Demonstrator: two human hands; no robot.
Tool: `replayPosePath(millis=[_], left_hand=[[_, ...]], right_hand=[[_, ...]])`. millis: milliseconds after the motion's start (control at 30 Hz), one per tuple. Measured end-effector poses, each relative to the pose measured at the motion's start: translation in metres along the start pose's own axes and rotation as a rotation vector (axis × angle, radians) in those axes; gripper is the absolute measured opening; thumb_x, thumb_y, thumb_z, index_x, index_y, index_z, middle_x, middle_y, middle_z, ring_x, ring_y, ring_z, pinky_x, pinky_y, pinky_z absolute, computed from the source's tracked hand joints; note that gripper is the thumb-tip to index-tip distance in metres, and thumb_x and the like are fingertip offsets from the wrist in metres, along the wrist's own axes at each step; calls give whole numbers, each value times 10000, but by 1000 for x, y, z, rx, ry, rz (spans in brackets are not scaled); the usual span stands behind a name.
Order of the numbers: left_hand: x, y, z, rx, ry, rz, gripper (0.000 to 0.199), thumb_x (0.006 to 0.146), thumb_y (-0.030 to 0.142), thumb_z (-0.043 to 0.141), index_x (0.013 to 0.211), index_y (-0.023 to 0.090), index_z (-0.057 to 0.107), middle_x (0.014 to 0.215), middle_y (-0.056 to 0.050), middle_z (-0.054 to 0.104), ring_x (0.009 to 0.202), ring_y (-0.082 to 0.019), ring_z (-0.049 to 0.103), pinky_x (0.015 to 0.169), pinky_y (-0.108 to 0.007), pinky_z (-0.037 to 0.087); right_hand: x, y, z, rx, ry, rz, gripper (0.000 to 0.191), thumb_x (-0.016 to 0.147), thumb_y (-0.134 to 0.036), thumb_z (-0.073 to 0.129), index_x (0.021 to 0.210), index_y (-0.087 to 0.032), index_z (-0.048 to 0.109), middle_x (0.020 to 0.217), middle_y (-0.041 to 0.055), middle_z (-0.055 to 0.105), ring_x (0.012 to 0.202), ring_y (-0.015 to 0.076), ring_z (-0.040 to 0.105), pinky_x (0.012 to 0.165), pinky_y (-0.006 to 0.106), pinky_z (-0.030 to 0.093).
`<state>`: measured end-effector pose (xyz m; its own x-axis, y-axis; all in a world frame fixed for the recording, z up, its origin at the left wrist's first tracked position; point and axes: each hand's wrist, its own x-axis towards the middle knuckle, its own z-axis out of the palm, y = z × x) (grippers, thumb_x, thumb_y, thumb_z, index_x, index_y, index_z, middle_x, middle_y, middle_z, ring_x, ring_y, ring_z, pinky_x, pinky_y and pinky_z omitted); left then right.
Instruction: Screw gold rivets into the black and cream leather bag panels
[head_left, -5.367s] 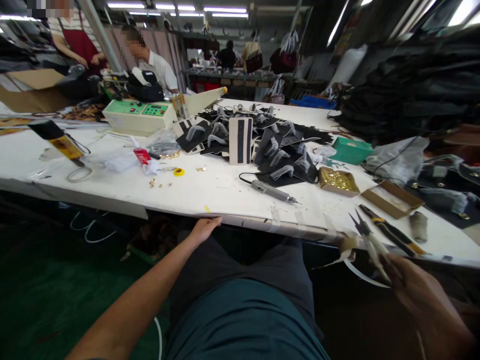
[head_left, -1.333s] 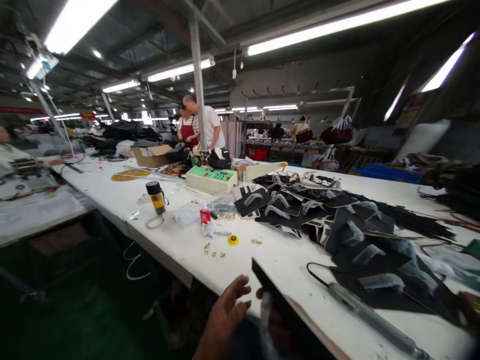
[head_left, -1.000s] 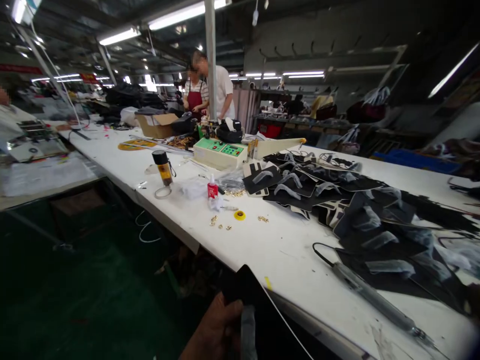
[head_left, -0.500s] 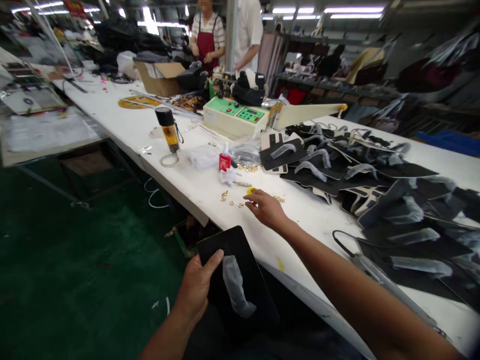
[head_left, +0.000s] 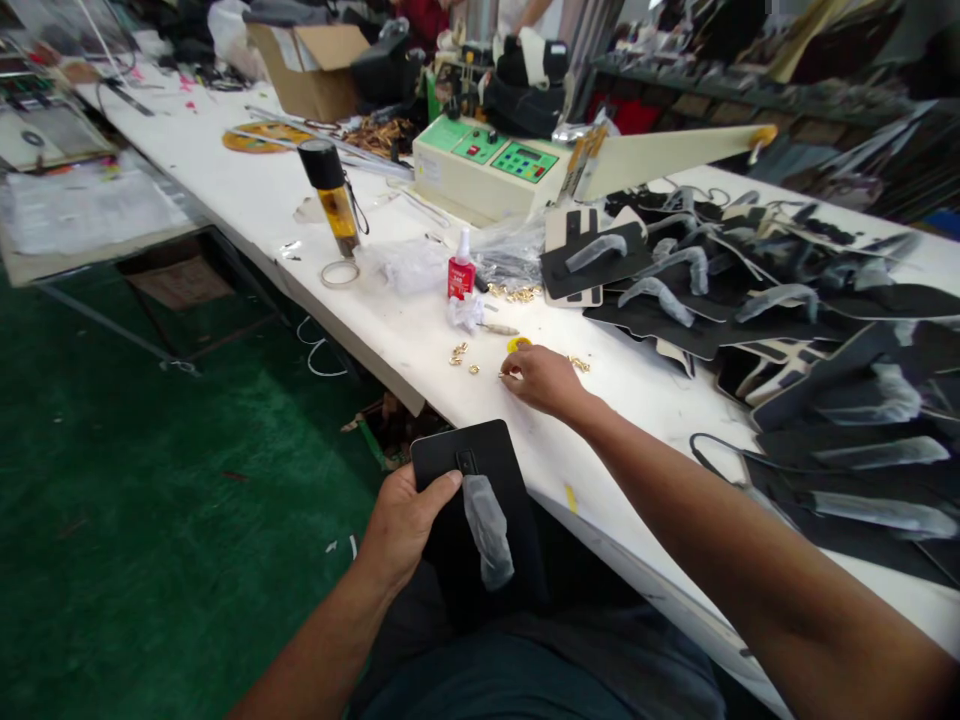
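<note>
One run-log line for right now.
left hand: holding black panel | right hand: fingertips beside gold fittings, grip unclear | nearby: red bottle, yellow disc

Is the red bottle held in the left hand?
No, the left hand holds a black panel; the red bottle stands on the table.

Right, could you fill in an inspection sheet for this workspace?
Surface: white table, in use.
Things in hand: black panel with plastic-wrapped strip.
Clutter: gold pieces, red bottle, black-capped bottle, clear plastic, heaped dark panels.
Hands: left holds the panel; right is at the gold pieces, grip unclear.
Cables: black cord on the table; white tubing underneath.
Surroundings: green floor, cream machine.
</note>
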<state>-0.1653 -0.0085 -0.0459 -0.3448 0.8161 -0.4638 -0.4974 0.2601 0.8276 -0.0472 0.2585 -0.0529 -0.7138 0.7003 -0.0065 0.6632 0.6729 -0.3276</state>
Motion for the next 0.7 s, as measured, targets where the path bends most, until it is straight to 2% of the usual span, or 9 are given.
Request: replayPosePath(millis=[67,167,300,400,500,700], left_hand=[[-1,1,2,14,2,14,342,795,390,857,1030,150,791,909,-71,824,804,-229,770,768,-321,599],[-4,3,5,40,-4,48,365,780,398,870,1041,152,802,946,-78,828,877,-254,779,812,-343,607],[-11,8,14,104,-15,100,379,784,402,865,1073,163,809,1029,-84,831,913,-259,780,846,-354,610],[-19,12,25,202,-40,154,369,810,399,843,1086,156,808,1063,-85,828,919,-258,774,852,-350,609],[-30,14,37,321,-53,200,382,822,413,832,1095,147,807,1033,-82,829,901,-260,769,828,-339,608],[-50,10,60,504,-52,325,365,850,413,807,1100,147,810,1025,-72,828,916,-259,763,810,-312,600]], right_hand=[[-16,-6,-9,206,64,66,162,895,-259,682,975,-173,793,963,73,748,830,194,650,749,320,462],[-56,-18,-24,682,190,159,191,859,-336,739,941,-165,757,863,35,746,762,166,643,723,307,480],[-122,-38,-37,1023,259,256,276,805,-438,813,923,-197,750,910,25,761,801,170,660,747,314,518],[-163,-52,-39,1150,227,308,268,803,-446,831,918,-212,770,909,22,763,804,166,667,749,307,530],[-190,-59,-38,1231,207,295,252,804,-421,836,919,-205,778,899,21,769,785,160,676,733,291,535],[-226,-64,-40,1118,297,258,151,846,-353,782,896,-211,787,857,15,787,755,164,702,704,281,548]])
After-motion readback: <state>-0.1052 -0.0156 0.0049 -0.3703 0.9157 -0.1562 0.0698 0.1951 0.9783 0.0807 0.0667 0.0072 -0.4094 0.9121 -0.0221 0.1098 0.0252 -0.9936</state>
